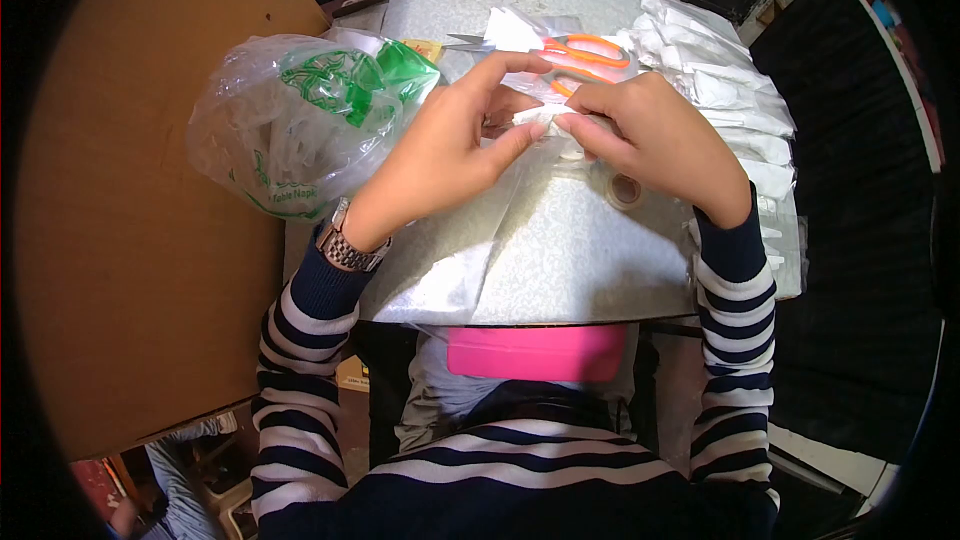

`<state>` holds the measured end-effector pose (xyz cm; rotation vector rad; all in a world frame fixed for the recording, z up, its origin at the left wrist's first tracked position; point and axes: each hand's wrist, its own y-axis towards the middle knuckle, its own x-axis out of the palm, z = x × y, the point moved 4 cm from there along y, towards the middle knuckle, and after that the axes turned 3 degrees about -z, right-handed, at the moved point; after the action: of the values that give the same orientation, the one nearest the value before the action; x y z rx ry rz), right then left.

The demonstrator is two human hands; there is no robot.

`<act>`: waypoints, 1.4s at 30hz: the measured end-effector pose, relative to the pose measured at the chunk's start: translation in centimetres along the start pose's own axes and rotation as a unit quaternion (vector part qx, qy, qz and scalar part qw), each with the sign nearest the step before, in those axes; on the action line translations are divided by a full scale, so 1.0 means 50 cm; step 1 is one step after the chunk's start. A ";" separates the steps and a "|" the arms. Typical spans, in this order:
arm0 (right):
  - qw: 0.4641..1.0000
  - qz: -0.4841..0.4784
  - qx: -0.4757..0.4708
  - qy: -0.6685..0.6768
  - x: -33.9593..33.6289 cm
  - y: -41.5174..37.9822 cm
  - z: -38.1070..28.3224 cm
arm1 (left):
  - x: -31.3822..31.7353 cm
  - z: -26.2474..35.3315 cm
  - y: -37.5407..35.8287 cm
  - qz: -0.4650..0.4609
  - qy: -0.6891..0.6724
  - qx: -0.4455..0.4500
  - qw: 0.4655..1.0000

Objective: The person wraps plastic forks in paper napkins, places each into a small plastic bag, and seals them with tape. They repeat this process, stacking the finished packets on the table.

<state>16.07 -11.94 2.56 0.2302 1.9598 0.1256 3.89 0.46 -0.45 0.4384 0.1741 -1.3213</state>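
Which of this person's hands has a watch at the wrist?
The left hand: a metal-linked watch circles its wrist beside the dark sleeve cuff. The right hand has none showing at its wrist.

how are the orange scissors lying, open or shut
Partly open, it seems: the scissors show two blade tips apart, and their orange handle loops are spread.

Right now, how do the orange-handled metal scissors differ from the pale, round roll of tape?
The orange-handled metal scissors are long with pointed blades; the pale, round roll of tape is a compact ring. The scissors lie beyond the right hand; the roll sits on its nearer side. Both are on the table near that hand.
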 end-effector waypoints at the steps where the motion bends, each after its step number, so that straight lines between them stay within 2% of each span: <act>1: 1.000 0.000 -0.003 0.000 -0.001 0.000 -0.001 | -0.001 -0.005 0.002 0.009 0.005 0.004 1.000; 2: 1.000 0.000 -0.006 0.000 -0.001 0.001 -0.001 | -0.002 -0.007 0.003 0.019 0.010 0.009 1.000; 5: 1.000 -0.002 -0.010 -0.005 -0.003 0.001 0.000 | -0.008 -0.018 0.003 0.020 0.056 -0.065 0.996; 8: 1.000 0.002 -0.004 0.011 -0.004 0.003 0.004 | -0.009 0.002 0.001 0.020 0.138 -0.064 0.988; 14: 1.000 0.009 -0.006 -0.005 0.005 0.006 0.006 | -0.008 0.011 -0.002 0.045 0.220 0.000 0.974; 20: 1.000 0.010 -0.013 -0.008 0.005 0.005 0.003 | -0.008 0.015 0.002 0.036 0.210 -0.017 0.977; 29: 1.000 -0.015 -0.019 0.002 -0.001 0.002 0.000 | -0.004 0.006 -0.001 0.045 0.212 0.035 0.976; 35: 0.999 -0.027 -0.020 0.008 0.002 0.005 0.003 | -0.003 0.015 -0.001 0.074 0.173 0.018 0.982; 38: 0.999 -0.038 -0.016 0.002 0.003 0.005 -0.009 | -0.001 0.018 0.000 0.047 0.219 0.018 0.975; 42: 0.999 -0.034 -0.029 -0.005 0.004 0.003 -0.013 | 0.001 0.008 0.000 0.053 0.189 0.034 0.980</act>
<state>15.39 -11.74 2.68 0.1260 1.9482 0.1358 3.87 0.24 -0.13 0.7462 0.4182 -1.1313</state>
